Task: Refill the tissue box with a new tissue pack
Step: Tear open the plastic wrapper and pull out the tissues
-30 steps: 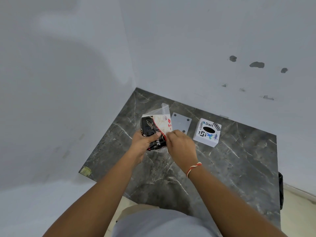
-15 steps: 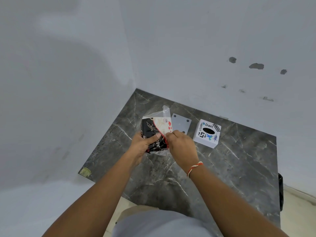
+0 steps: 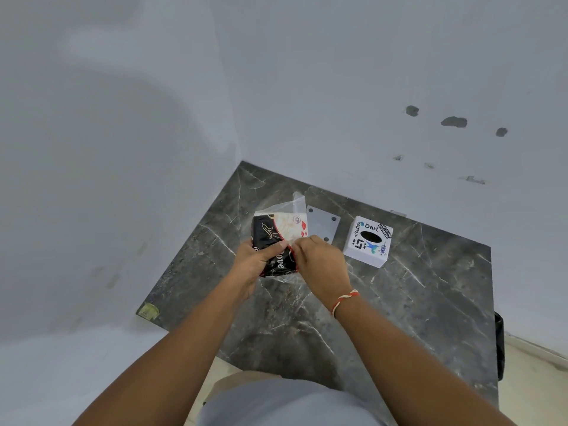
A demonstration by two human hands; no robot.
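Observation:
A tissue pack (image 3: pixel 278 238) in black, cream and red wrapping with clear plastic ends is held over the dark marble table (image 3: pixel 415 302). My left hand (image 3: pixel 255 265) grips its left side, thumb across the black part. My right hand (image 3: pixel 319 265) pinches the wrapper at the pack's right edge. A white cube tissue box (image 3: pixel 367 241) with stickers and a dark oval opening stands to the right, apart from both hands. Its flat grey base plate (image 3: pixel 322 224) with corner holes lies between pack and box.
White walls meet in a corner behind the table. A small yellowish sticker (image 3: pixel 149 311) marks the table's front left corner. A dark object (image 3: pixel 499 345) hangs at the table's right edge.
The pack has dropped slightly and tilted flatter in my hands. Both hands keep their grip at the same spot.

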